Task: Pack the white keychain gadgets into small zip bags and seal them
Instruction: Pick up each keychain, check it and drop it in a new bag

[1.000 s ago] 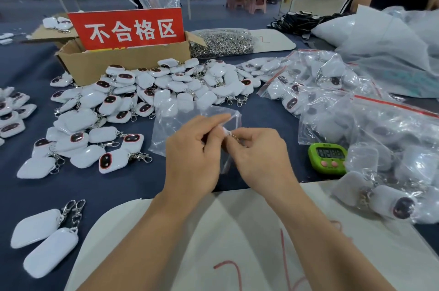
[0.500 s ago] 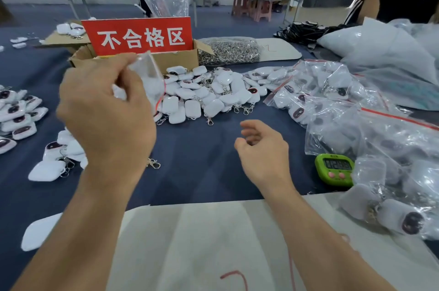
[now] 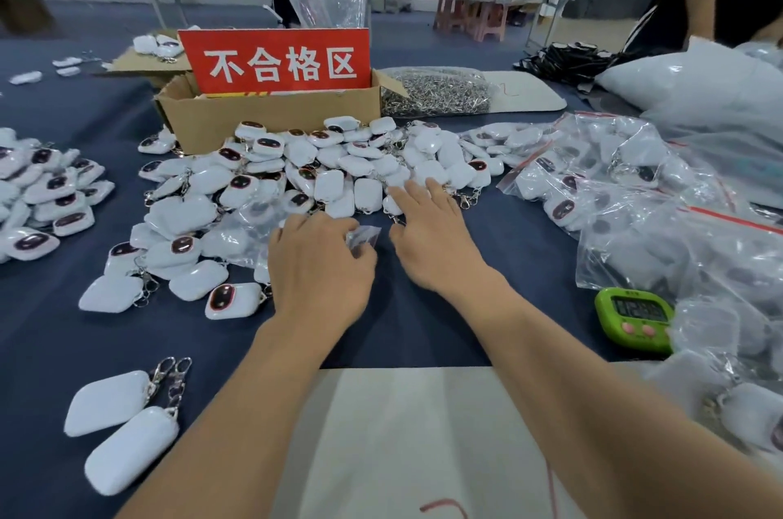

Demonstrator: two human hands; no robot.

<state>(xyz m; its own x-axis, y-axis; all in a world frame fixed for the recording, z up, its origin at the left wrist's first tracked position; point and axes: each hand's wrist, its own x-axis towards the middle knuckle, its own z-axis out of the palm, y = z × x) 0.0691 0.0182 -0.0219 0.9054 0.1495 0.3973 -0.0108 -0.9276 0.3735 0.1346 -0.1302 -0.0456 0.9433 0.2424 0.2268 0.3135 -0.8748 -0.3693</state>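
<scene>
A heap of loose white keychain gadgets (image 3: 339, 167) lies on the dark blue table in front of the cardboard box. My left hand (image 3: 320, 264) rests at the heap's near edge, its fingers curled on a small clear zip bag (image 3: 364, 235), with more clear bags (image 3: 250, 222) lying just left of it. My right hand (image 3: 428, 234) reaches forward, palm down and fingers straight, and its fingertips touch gadgets at the heap's front edge. It holds nothing.
A cardboard box (image 3: 271, 116) with a red sign stands behind the heap, beside a bag of metal clasps (image 3: 440, 92). Bagged gadgets lie at the left (image 3: 46, 192) and in large bags at the right (image 3: 635, 196). A green timer (image 3: 633, 317) and two loose gadgets (image 3: 123, 425) lie near me.
Both hands were pinching a bag's top edge. My left hand then carried that bagged gadget up and left, and now is down on a fresh bag. My right hand has reached into the heap.
</scene>
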